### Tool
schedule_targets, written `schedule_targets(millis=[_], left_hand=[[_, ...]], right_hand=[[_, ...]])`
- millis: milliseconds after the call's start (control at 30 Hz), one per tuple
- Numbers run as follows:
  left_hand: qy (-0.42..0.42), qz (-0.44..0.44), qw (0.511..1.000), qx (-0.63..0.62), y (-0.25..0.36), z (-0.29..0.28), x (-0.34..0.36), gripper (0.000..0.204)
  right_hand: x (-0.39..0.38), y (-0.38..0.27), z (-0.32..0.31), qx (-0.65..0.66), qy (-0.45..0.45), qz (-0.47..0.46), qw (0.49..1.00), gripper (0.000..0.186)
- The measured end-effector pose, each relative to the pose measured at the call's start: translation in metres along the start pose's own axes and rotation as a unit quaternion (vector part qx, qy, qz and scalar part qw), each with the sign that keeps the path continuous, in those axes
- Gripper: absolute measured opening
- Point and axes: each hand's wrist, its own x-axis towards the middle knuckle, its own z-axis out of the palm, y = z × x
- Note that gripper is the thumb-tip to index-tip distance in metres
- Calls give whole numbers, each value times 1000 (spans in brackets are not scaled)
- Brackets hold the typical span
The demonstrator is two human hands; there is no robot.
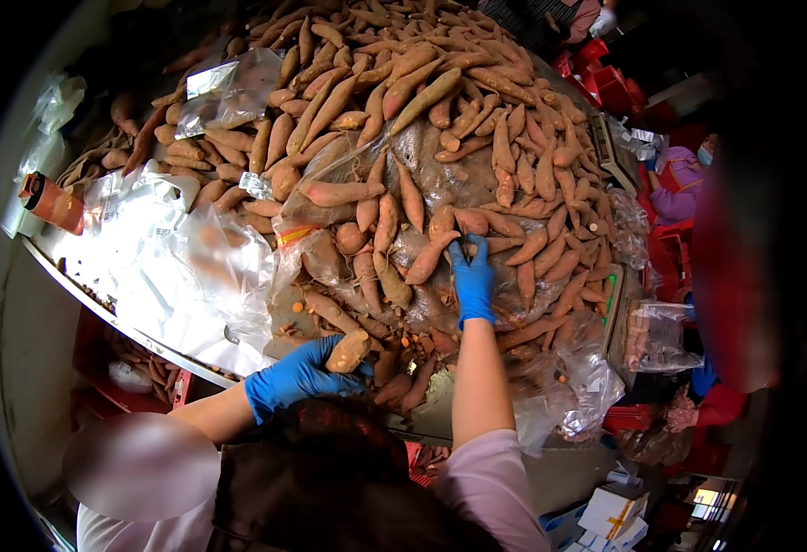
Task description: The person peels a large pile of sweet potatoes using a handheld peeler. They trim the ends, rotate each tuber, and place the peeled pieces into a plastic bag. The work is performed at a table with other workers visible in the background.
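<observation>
My left hand (304, 375), in a blue glove, is closed around a sweet potato (348, 352) with a pale cut end, low at the near edge of the pile. Farther out and to the right, my right hand (473, 281), also blue-gloved, reaches over the heap with its fingers bent together. Its fingertips meet the tip of a reddish sweet potato (430, 258). A small dark sliver shows between those fingers, too little of it to name. Loose sweet potatoes (387, 224) lie on clear plastic sheeting between and beyond my hands.
A large heap of sweet potatoes (413, 69) covers the far side. Clear plastic bags (196, 276) lie at the left beside a reddish-brown bottle (52, 204). Green-edged scales (613, 304) stand at the right. Another person in purple (681, 184) is at far right, near red crates (611, 87).
</observation>
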Motion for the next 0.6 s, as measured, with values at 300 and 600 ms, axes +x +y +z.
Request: schedule_targets(millis=[300, 600], left_hand=[[59, 7, 998, -11, 9, -9, -8, 30], [-26, 42, 976, -212, 8, -2, 27, 40]], right_hand=[[5, 54, 15, 417, 143, -25, 897, 20], [-175, 23, 22, 450, -63, 24, 890, 18]])
